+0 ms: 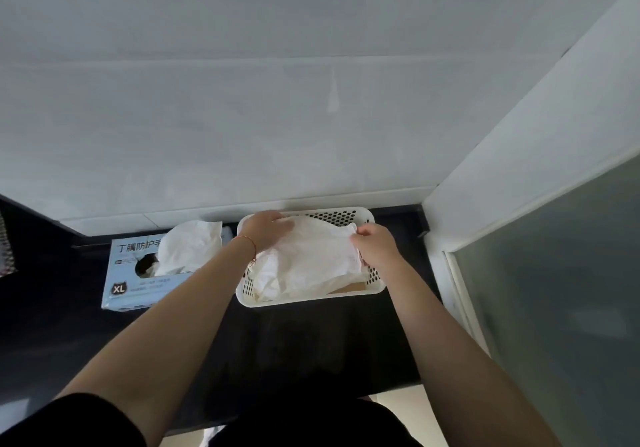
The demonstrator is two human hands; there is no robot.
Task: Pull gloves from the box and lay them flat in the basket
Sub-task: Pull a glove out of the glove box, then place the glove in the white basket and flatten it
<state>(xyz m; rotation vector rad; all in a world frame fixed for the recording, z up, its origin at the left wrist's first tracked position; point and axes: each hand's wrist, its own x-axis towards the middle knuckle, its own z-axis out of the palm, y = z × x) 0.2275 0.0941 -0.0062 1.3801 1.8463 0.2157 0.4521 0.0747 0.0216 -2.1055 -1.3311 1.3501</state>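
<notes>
A white perforated basket [308, 301] stands on the dark counter against the wall. White gloves [315, 259] lie piled inside it. My left hand [265, 230] rests on the top glove at its far left side, fingers fairly straight. My right hand [375, 245] pinches the same glove's right edge. To the left of the basket lies a pale blue glove box [130, 285] marked XL, with a white glove [190, 247] sticking up out of its opening.
The dark counter [294, 339] runs to a white tiled wall [311, 117] behind. A white corner post and a frosted glass panel [554, 290] close off the right side. The counter's front edge is near my body.
</notes>
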